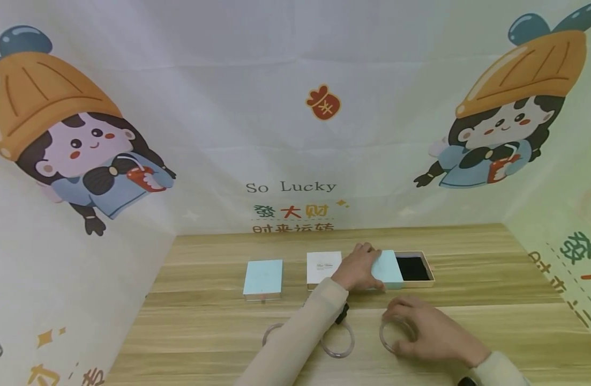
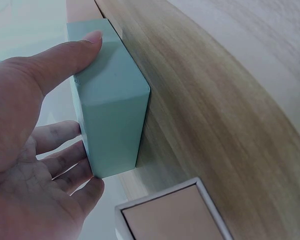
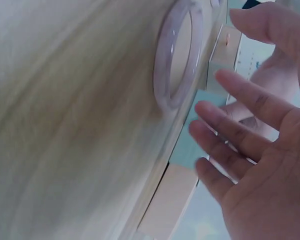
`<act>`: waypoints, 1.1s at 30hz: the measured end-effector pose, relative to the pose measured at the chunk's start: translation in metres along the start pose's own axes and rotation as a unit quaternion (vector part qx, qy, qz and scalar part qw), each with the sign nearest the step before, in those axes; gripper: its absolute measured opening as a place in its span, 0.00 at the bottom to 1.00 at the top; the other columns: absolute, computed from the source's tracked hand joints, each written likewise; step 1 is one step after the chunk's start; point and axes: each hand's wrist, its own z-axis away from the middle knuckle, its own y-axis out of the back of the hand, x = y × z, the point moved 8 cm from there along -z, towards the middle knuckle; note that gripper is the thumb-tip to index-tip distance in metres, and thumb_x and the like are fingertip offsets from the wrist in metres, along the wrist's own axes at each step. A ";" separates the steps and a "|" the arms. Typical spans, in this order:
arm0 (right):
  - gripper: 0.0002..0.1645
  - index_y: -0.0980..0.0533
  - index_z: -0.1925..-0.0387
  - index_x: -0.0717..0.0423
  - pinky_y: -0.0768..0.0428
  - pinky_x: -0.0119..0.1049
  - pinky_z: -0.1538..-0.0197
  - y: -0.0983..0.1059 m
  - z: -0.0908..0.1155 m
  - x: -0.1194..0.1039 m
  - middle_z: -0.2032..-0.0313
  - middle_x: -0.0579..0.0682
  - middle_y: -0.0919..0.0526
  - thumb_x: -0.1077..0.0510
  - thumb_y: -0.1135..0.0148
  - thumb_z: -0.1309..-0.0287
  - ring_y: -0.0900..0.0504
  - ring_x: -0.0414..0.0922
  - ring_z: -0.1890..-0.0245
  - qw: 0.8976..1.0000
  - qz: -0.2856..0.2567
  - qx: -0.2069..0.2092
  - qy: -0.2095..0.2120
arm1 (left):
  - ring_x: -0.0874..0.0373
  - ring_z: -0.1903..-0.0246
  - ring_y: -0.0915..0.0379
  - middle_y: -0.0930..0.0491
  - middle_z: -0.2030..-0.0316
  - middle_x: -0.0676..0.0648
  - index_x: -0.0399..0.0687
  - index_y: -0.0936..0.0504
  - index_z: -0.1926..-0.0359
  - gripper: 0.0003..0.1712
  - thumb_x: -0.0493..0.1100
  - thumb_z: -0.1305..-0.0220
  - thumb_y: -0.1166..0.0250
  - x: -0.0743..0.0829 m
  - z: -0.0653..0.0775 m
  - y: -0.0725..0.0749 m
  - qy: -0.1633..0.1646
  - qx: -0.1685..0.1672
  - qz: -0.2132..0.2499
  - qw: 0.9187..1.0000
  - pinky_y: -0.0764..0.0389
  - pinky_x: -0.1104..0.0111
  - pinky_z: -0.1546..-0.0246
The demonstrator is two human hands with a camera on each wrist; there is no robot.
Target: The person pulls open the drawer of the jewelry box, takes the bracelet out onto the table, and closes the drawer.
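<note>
My left hand [image 1: 359,271] grips the light blue sleeve of a drawer box [image 1: 389,267], its thumb on the front side and fingers across the top. The box's drawer [image 1: 414,269], lined in black, is pulled partly out to the right. In the left wrist view the thumb lies flat on the blue side of the sleeve. My right hand [image 1: 430,327] hovers around a pale translucent bangle [image 1: 383,339] on the table. In the right wrist view that bangle [image 3: 162,70] stands apart from the spread fingers [image 3: 230,130].
A white box [image 1: 320,268] with lettering sits left of my left hand, a second light blue box [image 1: 263,276] farther left. Two more bangles lie nearer me: one [image 1: 337,355] beside my left forearm, another [image 1: 266,333] partly behind it. A printed cloth [image 1: 203,161] backs the wooden table [image 1: 203,316].
</note>
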 end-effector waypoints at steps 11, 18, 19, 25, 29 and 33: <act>0.25 0.17 0.52 0.48 0.64 0.24 0.21 0.022 -0.011 0.017 0.45 0.47 0.18 0.61 0.22 0.56 0.22 0.51 0.41 0.997 -0.048 0.049 0.020 | 0.60 0.37 0.36 0.29 0.35 0.53 0.50 0.33 0.24 0.53 0.61 0.46 0.22 0.002 0.002 0.003 -0.009 0.000 -0.005 1.000 0.25 0.73 0.39; 0.26 0.16 0.50 0.47 0.21 0.50 0.39 0.039 -0.019 0.031 0.44 0.48 0.18 0.61 0.21 0.54 0.21 0.49 0.44 0.997 -0.032 0.077 -0.002 | 0.60 0.36 0.36 0.29 0.34 0.53 0.51 0.33 0.24 0.53 0.63 0.46 0.22 0.002 0.001 0.002 -0.010 -0.001 -0.008 1.000 0.24 0.72 0.40; 0.26 0.16 0.49 0.47 0.19 0.50 0.44 0.042 -0.020 0.033 0.44 0.48 0.18 0.61 0.21 0.53 0.21 0.49 0.44 0.996 -0.032 0.079 -0.003 | 0.60 0.36 0.36 0.29 0.34 0.53 0.51 0.34 0.24 0.54 0.63 0.46 0.22 0.001 0.001 0.002 -0.009 -0.002 -0.008 1.000 0.24 0.71 0.39; 0.28 0.18 0.45 0.52 0.20 0.61 0.44 0.054 -0.026 0.049 0.42 0.55 0.18 0.61 0.23 0.50 0.21 0.59 0.41 0.993 -0.063 0.094 -0.037 | 0.60 0.36 0.36 0.30 0.34 0.53 0.52 0.33 0.24 0.54 0.62 0.48 0.21 0.001 0.001 0.002 -0.006 -0.005 0.001 1.000 0.24 0.71 0.39; 0.29 0.20 0.42 0.53 0.23 0.66 0.43 0.063 -0.027 0.065 0.40 0.58 0.18 0.60 0.24 0.47 0.22 0.61 0.40 0.987 -0.085 0.112 -0.082 | 0.60 0.37 0.36 0.29 0.34 0.53 0.52 0.32 0.24 0.54 0.61 0.48 0.20 0.002 0.002 0.002 -0.010 0.000 0.009 1.000 0.24 0.71 0.41; 0.30 0.23 0.37 0.55 0.27 0.71 0.39 0.069 -0.027 0.080 0.38 0.61 0.21 0.56 0.27 0.41 0.25 0.65 0.36 0.980 -0.110 0.111 -0.121 | 0.60 0.36 0.36 0.29 0.34 0.53 0.51 0.32 0.24 0.54 0.61 0.49 0.20 0.002 0.002 0.003 -0.010 0.003 0.008 1.000 0.25 0.71 0.39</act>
